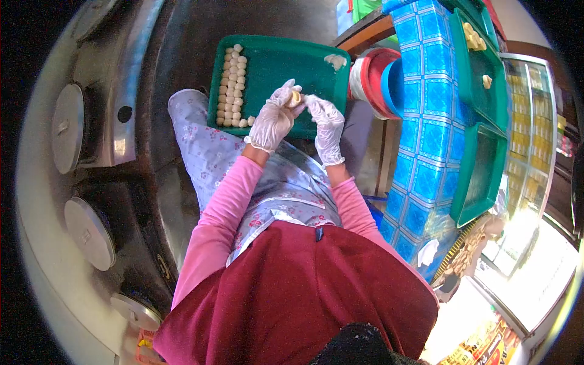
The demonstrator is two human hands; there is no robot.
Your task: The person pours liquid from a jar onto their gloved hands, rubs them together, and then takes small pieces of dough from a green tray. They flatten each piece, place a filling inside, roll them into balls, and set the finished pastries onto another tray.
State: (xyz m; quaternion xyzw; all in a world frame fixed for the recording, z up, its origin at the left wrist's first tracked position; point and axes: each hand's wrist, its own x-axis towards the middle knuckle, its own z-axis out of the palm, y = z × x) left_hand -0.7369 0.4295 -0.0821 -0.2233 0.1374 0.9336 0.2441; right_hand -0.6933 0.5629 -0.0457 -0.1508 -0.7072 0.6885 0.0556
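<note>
Two-handed shaping of a small dough-like piece, seen from above. The gloved left hand [272, 121] pinches the yellowish-white piece [296, 97] between thumb and fingers, its grip closed around part of it; the piece is held over the near part of a green tray [274, 70], right of its middle. The gloved right hand [328, 126] is just beside it, fingers bent and fingertips directed toward the piece; whether they touch it, and whether this grip has hold of anything, cannot be told. Whitish balls [232, 85] stand in close-packed columns along the tray's left side, with a single ball [250, 121] at the near end of the block's inner edge. An irregular pale lump [335, 61] lies in the far right corner, well apart from the balls. To the right are a red basin [372, 76] and a worktop [420, 115] under a blue checked cloth.

The step in hand appears to be the forming or closing of one piece, probably into a ball like those in rows. The next move seems to call for light, even finger pressure to round the surface without splitting it; the finished ball would then fit beside the single one, set down gently to avoid flattening its neighbours.
</note>
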